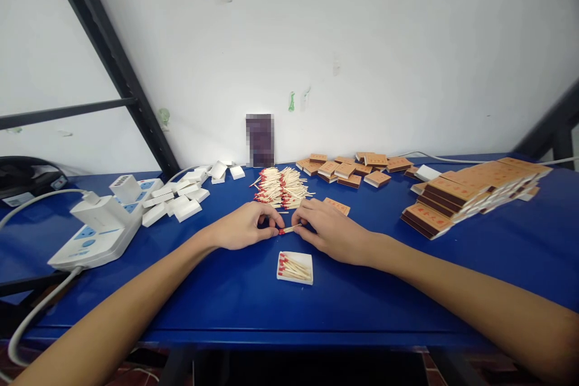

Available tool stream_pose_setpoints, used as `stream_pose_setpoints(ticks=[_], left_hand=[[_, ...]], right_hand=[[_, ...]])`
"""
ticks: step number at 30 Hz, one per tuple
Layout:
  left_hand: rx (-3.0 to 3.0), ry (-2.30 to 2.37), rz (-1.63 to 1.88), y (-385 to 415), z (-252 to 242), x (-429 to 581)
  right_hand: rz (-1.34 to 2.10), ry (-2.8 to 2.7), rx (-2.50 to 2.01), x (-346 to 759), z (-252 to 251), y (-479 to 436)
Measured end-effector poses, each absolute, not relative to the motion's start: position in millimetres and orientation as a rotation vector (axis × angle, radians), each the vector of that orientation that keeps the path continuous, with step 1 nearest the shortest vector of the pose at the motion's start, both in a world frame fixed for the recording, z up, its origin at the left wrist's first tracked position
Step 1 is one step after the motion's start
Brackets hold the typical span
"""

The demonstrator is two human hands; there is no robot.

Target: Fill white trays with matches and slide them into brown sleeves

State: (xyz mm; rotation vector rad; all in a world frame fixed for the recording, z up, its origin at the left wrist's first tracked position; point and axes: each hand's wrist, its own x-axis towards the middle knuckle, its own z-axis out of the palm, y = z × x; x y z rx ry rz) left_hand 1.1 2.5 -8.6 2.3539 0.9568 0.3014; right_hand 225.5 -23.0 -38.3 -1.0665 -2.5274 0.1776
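The left hand (246, 226) and the right hand (332, 230) meet at the centre of the frame, knuckles up and fingers curled in. Between them they pinch a bundle of matches (289, 229), the left fingertips at its red-tipped end and the right fingertips at its bare wooden end. The bundle lies almost level just above the blue surface (235, 295); how many matches it holds cannot be told.

Just below the hands, toward the bottom of the frame, a white tray (295, 267) lies flat on the surface with a layer of matches in it, their red heads at its left side.

Just above the hands sits a loose pile of matches (283, 187), and a single brown sleeve (337, 205) lies right beside the right hand's knuckles. Behind the pile, a dark blurred card (259, 140) leans against the white wall.

To the left of centre, empty white trays (181, 193) lie scattered, and farther left a white power strip (99, 223) carries plugged-in adapters, its cable running off the lower left.

Above centre right, brown sleeves (348, 170) lie in a loose heap. At the right of the frame, closed matchboxes (470, 193) lie in overlapping rows.
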Motion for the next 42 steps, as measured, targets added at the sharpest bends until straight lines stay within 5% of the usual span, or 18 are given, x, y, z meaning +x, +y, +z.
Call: stream_pose_setpoints(ticks=[25, 42], left_hand=[[3.026, 1.044, 0.061, -13, -13, 14], [3.096, 0.923, 0.010, -12, -17, 14]], right_hand=[[-0.065, -2.645, -1.229, 216, -39, -25], [0.197, -2.664, -1.251, 215, -29, -28]])
